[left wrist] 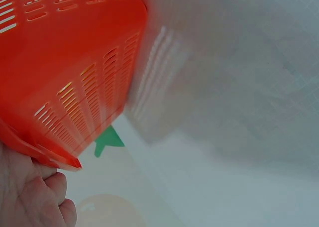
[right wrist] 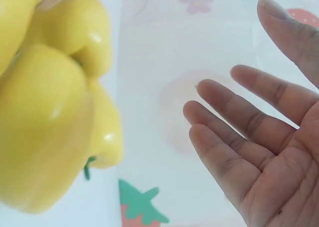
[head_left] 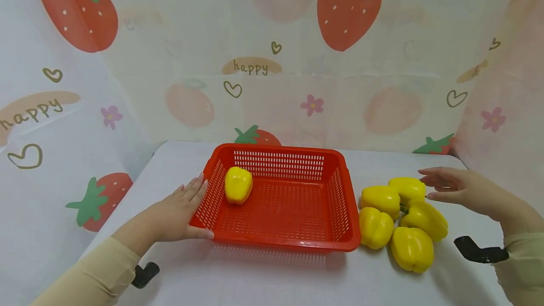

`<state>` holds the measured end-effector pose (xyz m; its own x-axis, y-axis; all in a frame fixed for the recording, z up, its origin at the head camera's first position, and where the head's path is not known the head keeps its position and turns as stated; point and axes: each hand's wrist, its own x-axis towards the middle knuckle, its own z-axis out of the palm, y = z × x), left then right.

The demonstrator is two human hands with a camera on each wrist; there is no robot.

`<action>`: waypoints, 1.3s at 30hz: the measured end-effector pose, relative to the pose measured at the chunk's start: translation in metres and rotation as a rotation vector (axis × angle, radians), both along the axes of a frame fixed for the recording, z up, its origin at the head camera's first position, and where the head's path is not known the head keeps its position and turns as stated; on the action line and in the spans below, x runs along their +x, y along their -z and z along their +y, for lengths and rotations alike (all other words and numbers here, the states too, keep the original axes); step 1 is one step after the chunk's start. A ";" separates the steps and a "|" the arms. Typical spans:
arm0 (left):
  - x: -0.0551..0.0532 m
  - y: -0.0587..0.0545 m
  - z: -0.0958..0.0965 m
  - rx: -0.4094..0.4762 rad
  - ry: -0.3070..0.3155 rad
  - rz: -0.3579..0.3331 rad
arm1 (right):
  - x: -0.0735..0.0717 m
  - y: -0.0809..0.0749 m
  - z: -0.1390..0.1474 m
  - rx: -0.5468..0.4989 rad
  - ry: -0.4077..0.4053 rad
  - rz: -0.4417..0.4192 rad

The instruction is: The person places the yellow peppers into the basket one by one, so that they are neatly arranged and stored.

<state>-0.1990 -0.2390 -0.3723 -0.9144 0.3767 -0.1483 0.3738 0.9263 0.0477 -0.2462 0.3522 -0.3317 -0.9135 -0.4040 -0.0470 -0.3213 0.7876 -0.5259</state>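
a beige left sleeve (head_left: pixel 91 273) and matching right sleeve (head_left: pixel 522 268) (softly creased), with a stubby black left wrist piece (head_left: pixel 146 276) and a bent black right wrist piece (head_left: pixel 480 251).

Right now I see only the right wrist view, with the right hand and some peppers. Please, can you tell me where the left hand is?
Observer: The left hand is touching the left side of a basket.
Operator: Thank you. Is there something inside?
Observer: Yes, one pepper, near the left end.
Operator: And how many are outside, please?
Observer: Five peppers.
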 end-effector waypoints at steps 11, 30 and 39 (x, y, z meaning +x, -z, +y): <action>-0.001 0.001 0.000 0.012 -0.001 0.000 | 0.007 0.025 0.012 -0.048 0.018 -0.101; 0.000 0.002 -0.002 0.014 -0.007 -0.008 | 0.009 0.055 0.012 -0.038 0.069 -0.198; -0.001 0.001 -0.003 0.016 0.009 0.002 | 0.006 0.066 0.017 0.027 0.096 -0.172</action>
